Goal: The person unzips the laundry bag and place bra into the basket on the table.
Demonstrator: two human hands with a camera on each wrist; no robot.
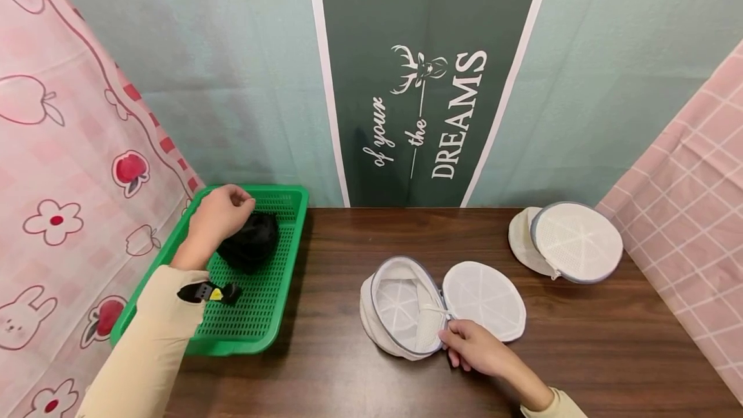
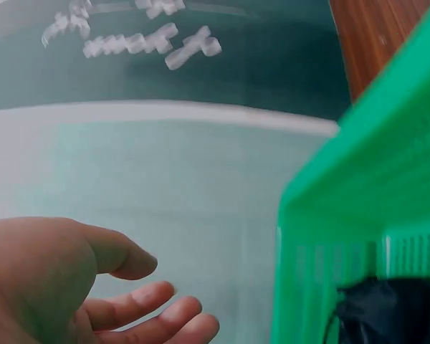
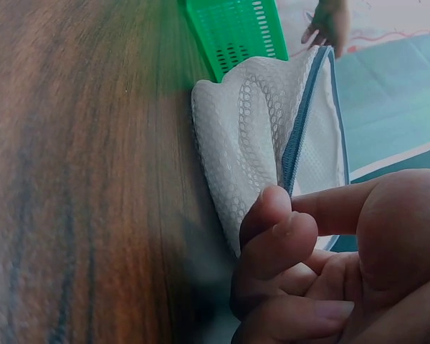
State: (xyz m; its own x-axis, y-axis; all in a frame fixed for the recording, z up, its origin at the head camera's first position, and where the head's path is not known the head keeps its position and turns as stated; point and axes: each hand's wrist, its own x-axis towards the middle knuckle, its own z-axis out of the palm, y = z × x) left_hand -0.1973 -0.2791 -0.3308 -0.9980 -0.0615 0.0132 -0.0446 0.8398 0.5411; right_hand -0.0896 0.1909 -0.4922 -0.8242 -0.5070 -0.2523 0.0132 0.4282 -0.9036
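Observation:
A white mesh laundry bag (image 1: 400, 308) with a grey-blue zipper rim stands on the table, its round lid (image 1: 484, 298) folded open to the right. My right hand (image 1: 478, 347) pinches the bag's rim beside the lid, and the right wrist view shows thumb and fingers on the zipper edge (image 3: 301, 136). Over the green basket (image 1: 255, 334) hovers my left hand (image 1: 223, 215), fingers loosely bent with nothing between them. Below it in the basket lies a bundle of black cloth (image 1: 252, 244), partly hidden by the hand.
A second white mesh bag (image 1: 577, 240), its lid lying over it, stands at the back right of the brown wooden table (image 1: 331, 366). A green curtain (image 1: 249, 69) hangs behind, and pink patterned cloths (image 1: 64, 166) hang at both sides.

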